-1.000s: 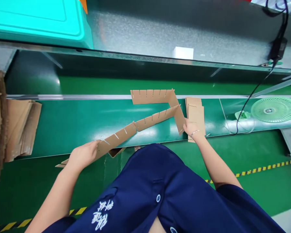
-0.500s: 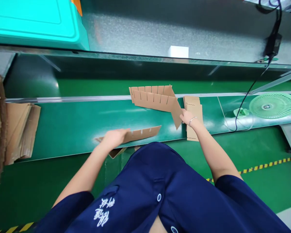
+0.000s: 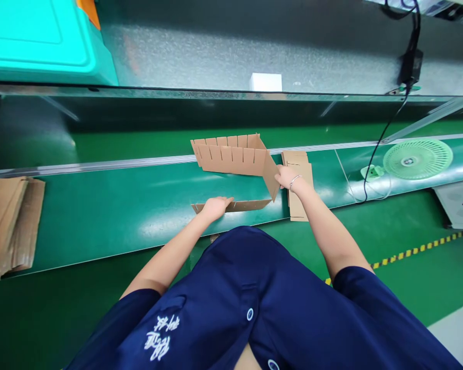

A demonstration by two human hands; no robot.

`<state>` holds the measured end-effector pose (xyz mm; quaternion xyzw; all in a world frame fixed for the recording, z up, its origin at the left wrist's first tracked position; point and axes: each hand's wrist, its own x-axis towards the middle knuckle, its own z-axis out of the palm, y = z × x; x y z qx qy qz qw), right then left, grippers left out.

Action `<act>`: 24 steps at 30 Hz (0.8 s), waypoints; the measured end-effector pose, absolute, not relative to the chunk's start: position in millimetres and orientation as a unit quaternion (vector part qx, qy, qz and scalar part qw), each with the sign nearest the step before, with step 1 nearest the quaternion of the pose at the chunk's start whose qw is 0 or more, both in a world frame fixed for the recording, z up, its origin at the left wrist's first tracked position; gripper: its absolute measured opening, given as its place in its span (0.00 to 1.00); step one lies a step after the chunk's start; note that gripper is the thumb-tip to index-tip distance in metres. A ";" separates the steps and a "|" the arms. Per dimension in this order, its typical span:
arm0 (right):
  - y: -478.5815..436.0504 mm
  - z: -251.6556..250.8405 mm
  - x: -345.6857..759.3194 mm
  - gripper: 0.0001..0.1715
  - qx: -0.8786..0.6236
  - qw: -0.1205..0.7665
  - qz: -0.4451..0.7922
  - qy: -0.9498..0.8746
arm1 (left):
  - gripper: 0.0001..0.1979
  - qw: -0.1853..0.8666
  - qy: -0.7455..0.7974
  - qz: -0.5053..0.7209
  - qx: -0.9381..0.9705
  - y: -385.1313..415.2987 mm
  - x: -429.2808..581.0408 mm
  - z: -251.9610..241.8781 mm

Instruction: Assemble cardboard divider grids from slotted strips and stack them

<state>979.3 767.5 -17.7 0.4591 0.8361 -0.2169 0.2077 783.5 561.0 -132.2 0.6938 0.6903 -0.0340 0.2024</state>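
Observation:
My left hand (image 3: 216, 207) is closed around a long slotted cardboard strip (image 3: 249, 205), held on edge over the near part of the green bench. The strip's right end meets or nearly meets the lower corner of a short cardboard cross piece (image 3: 270, 177). My right hand (image 3: 284, 177) pinches that cross piece, which stands at an angle. Two long slotted cardboard strips (image 3: 231, 160) stand behind it, joined to it at their right ends, slots facing up. Just right of my right hand lies a stack of flat cardboard pieces (image 3: 301, 198), partly behind the wrist.
Folded cardboard (image 3: 11, 221) is piled at the bench's left end. A green fan (image 3: 419, 159) and a black cable (image 3: 381, 136) are at the right. A metal shelf (image 3: 200, 56) above carries a turquoise bin (image 3: 42, 46) and a small white box (image 3: 266, 82).
My left hand has brought its strip rightward, up to the cross piece. My right hand keeps its grip there, and the view has shifted a little.

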 end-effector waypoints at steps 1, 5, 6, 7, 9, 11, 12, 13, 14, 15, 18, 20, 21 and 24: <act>767.9 -16.9 978.9 0.17 0.458 0.211 -0.219 0.835 | 0.24 0.203 0.691 -0.036 0.693 560.5 784.2 -134.0; 770.8 -13.1 977.9 0.16 0.456 0.210 -0.222 0.836 | 0.24 0.214 0.694 -0.033 0.687 559.4 785.9 -140.9; 771.0 -13.0 978.2 0.16 0.457 0.207 -0.224 0.835 | 0.24 0.215 0.695 -0.031 0.685 559.3 785.8 -142.6; 770.5 -13.5 978.8 0.17 0.459 0.206 -0.226 0.834 | 0.24 0.216 0.697 -0.028 0.683 559.2 785.6 -144.2; 767.8 -15.8 980.2 0.17 0.469 0.203 -0.224 0.830 | 0.24 0.215 0.701 -0.022 0.680 559.1 785.1 -146.6; 763.4 -18.8 981.7 0.18 0.475 0.199 -0.214 0.830 | 0.24 0.216 0.706 -0.020 0.674 559.1 785.1 -147.9; 761.3 -20.1 982.3 0.18 0.475 0.199 -0.209 0.831 | 0.24 0.218 0.707 -0.021 0.672 559.1 785.4 -148.1; 759.7 -21.0 982.7 0.18 0.473 0.200 -0.205 0.833 | 0.24 0.221 0.708 -0.021 0.670 559.1 785.8 -148.1; 758.7 -21.7 983.0 0.18 0.471 0.202 -0.200 0.835 | 0.24 0.222 0.709 -0.022 0.668 559.2 786.3 -147.9; 758.4 -22.0 983.1 0.18 0.472 0.204 -0.195 0.835 | 0.24 0.224 0.710 -0.023 0.667 559.4 786.9 -147.6; 761.4 -21.4 982.3 0.18 0.472 0.208 -0.198 0.834 | 0.24 0.224 0.712 -0.024 0.665 560.5 788.8 -145.9; 764.6 -20.3 980.7 0.18 0.467 0.213 -0.208 0.833 | 0.24 0.224 0.712 -0.024 0.666 561.9 789.8 -144.4; 765.9 -19.6 979.6 0.17 0.465 0.214 -0.209 0.833 | 0.24 0.224 0.711 -0.024 0.666 562.6 790.2 -143.7; 768.1 -18.1 976.1 0.17 0.467 0.213 -0.186 0.838 | 0.24 0.222 0.710 -0.027 0.668 564.3 790.7 -142.0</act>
